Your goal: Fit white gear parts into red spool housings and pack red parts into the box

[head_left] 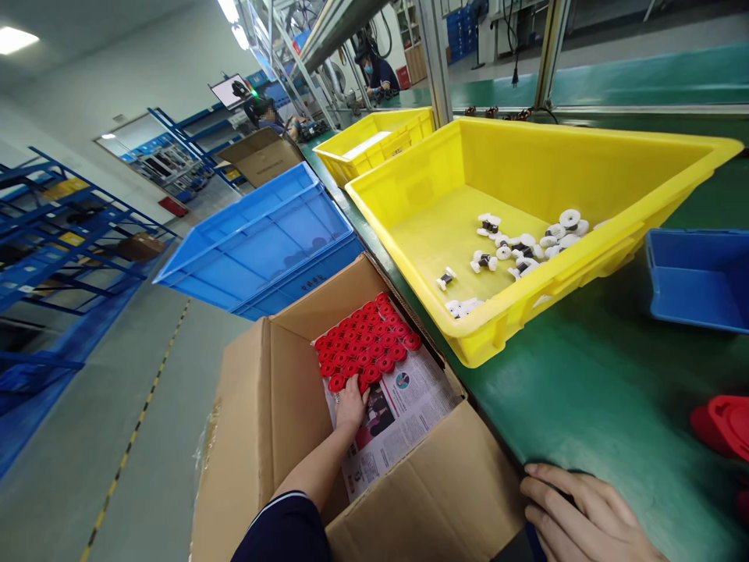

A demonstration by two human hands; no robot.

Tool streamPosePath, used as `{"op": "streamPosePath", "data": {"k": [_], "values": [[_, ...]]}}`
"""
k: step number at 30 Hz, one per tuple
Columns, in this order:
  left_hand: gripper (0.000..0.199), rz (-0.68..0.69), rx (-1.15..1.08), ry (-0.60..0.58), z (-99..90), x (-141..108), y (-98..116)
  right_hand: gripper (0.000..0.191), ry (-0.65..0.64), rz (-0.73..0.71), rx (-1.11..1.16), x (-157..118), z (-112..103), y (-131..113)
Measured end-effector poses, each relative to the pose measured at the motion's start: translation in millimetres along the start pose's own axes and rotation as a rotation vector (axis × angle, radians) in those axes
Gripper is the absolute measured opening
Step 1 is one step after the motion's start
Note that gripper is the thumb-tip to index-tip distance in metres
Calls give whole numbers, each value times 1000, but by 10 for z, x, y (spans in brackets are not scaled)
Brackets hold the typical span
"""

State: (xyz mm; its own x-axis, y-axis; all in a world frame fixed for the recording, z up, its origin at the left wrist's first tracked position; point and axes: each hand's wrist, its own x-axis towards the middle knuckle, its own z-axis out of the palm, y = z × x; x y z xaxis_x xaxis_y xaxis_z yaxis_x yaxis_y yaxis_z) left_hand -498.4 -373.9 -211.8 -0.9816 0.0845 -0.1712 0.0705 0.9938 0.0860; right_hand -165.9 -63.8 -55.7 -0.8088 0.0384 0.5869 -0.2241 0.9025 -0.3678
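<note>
My left hand (349,407) reaches down into a cardboard box (421,499). Its fingers close on a red round part (363,382) at the near edge of a block of the same parts. These red round parts (366,336), each with a hole in the middle, stand in close rows on a sheet of newspaper (403,414) inside the box. The undersides of my left fingertips are hidden. Beside the box, my right hand (585,511) lies over the edge of the green table, fingers extended and slightly bent, with nothing seen in it.
A large yellow bin (421,289) with several white spools (523,246) stands on the green table (562,390). Behind it is a smaller yellow bin (374,144). Blue crates (263,234) stand beyond the box. At right are a blue tray (696,281) and a red object (725,425).
</note>
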Motion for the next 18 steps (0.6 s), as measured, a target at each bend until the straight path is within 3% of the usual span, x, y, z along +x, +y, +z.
{"op": "streamPosePath", "data": {"k": [5, 10, 14, 18], "values": [[42, 74, -73, -42, -69, -54, -23, 38, 6, -17, -33, 28, -10, -12], [41, 155, -214, -118, -81, -368, 70, 41, 33, -32, -33, 79, -10, -23], [38, 229, -385, -172, -64, -424, 386, 42, 34, -17, -15, 122, -29, -38], [34, 171, -626, -181, -208, -292, 792, 41, -4, -13, -4, 165, -102, -72]]}}
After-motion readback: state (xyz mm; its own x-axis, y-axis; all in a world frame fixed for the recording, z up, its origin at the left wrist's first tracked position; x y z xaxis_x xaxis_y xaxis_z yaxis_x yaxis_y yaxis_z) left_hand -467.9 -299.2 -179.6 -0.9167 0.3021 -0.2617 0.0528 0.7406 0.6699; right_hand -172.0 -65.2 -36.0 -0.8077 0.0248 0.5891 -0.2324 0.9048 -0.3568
